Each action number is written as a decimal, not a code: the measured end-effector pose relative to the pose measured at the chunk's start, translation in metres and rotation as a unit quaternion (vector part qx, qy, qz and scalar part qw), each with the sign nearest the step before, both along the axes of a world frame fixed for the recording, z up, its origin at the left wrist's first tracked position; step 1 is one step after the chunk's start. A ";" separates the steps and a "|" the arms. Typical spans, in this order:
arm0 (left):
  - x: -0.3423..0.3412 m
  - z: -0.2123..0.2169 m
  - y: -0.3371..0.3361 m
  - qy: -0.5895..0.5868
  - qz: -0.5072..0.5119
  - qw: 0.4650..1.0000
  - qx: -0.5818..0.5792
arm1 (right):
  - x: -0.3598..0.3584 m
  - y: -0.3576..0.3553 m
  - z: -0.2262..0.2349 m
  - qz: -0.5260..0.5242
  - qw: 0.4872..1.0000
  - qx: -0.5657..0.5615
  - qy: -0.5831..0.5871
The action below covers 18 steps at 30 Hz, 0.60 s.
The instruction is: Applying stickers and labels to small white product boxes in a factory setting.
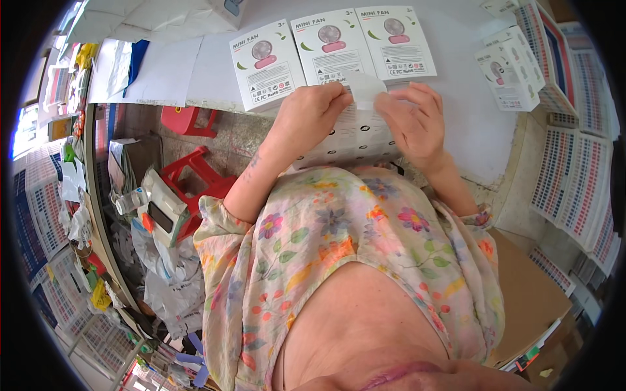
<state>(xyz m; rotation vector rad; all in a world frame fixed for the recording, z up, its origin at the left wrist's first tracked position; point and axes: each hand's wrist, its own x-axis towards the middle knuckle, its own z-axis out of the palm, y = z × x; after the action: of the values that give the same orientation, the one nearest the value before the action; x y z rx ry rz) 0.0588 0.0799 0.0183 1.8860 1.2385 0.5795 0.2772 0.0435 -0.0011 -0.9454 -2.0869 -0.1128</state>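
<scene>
A white sheet with rows of small dark marks [355, 148] hangs in front of my body at the table's near edge, looking like sticker backing paper. My left hand [308, 116] is closed, thumb and forefinger pinching at the sheet's upper edge. A pale, semi-clear label [365, 90] stands up between my hands. The thumb and forefinger of my right hand [416, 120] close on the label's right side, its other fingers loosely curled. Just beyond lie three white fan boxes: a left box [267, 65], a middle box [331, 45] and a right box [396, 45].
Another fan box [508, 72] stands at the table's right, beside printed sheets [574, 176]. A white bag-like wrapping [150, 23] covers the far left. Below on the left are red stools [195, 176], a dark phone [160, 217] and plastic bags [169, 287]. Brown cardboard [531, 293] is at lower right.
</scene>
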 end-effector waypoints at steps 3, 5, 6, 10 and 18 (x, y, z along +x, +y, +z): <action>0.003 0.004 0.002 0.024 0.009 1.000 -0.008 | 0.006 -0.002 0.019 0.025 0.969 -0.175 0.171; 0.007 0.005 0.005 0.082 0.021 0.996 0.001 | 0.027 0.015 0.016 0.047 0.933 -0.182 0.306; 0.010 0.004 0.005 0.080 0.022 0.997 0.003 | 0.036 0.027 0.019 0.037 0.908 -0.219 0.355; 0.041 -0.009 0.004 0.083 -0.089 0.972 0.202 | 0.075 0.088 0.005 -0.003 0.861 -0.339 0.379; 0.093 -0.031 0.025 0.086 -0.142 0.918 0.361 | 0.097 0.141 -0.023 0.073 0.827 -0.469 0.302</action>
<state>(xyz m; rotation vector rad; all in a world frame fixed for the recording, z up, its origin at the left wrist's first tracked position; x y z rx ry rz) 0.1516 0.1052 -0.0131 2.7277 0.8780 0.7938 0.3739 0.1840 -0.0244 -1.1460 -1.5303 1.2430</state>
